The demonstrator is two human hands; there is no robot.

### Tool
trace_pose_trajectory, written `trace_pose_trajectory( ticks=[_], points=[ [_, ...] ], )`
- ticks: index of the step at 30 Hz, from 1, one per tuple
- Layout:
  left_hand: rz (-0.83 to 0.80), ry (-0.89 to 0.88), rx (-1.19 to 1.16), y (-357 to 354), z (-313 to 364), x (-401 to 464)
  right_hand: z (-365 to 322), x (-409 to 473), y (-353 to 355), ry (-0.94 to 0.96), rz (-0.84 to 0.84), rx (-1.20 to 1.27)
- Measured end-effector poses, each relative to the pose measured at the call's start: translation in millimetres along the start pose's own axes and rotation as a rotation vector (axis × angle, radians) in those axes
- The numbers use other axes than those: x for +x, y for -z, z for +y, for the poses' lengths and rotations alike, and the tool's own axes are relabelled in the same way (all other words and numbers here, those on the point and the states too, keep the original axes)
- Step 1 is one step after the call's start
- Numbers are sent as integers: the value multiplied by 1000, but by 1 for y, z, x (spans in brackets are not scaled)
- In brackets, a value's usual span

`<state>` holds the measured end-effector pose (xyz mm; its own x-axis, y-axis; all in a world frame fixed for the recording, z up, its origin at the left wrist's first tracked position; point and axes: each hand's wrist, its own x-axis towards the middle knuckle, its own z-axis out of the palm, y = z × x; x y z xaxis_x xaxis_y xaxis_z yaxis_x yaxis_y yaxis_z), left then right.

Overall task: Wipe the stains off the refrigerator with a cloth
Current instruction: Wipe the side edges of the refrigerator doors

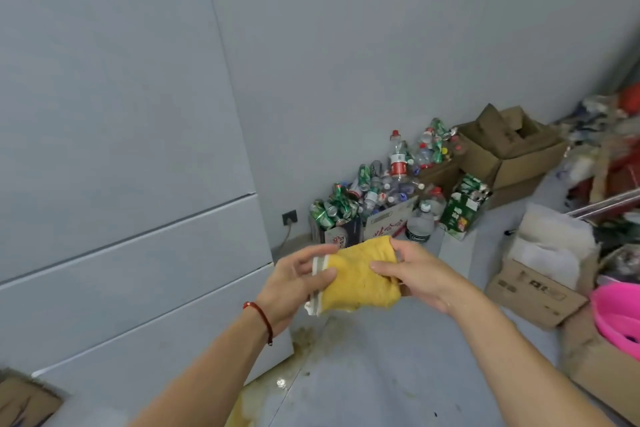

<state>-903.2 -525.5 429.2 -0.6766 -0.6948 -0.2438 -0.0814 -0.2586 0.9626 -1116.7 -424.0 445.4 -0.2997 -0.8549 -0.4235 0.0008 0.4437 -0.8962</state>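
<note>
I can't read any label on the bottles and cans (388, 184) by the wall. My left hand (294, 282) and right hand (420, 272) both pinch the folded yellow cloth (360, 279) between thumb and fingers, beside the grey refrigerator (121, 149).

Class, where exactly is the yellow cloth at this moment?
In the head view, the yellow cloth is low at centre, held between the left hand and right hand, right of the refrigerator.
</note>
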Motion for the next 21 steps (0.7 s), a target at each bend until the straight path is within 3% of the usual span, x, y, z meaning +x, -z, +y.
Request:
trace_pose_trajectory(
  ticks=[6,8,11,15,17,21],
  points=[
    [82,-70,235,6,13,89,-20,51,23,-68,282,-105],
    [27,-97,419,12,21,122,-26,70,36,-39,217,-159],
    [24,-205,788,15,33,163,-36,100,49,37,113,-442],
    [114,-242,866,11,43,209,-52,131,62,148,226,-637],
    [73,-194,730,12,58,227,-69,140,78,120,206,-485],
    [-6,-62,162,3,104,247,-108,162,107,162,55,373]
  ],
)
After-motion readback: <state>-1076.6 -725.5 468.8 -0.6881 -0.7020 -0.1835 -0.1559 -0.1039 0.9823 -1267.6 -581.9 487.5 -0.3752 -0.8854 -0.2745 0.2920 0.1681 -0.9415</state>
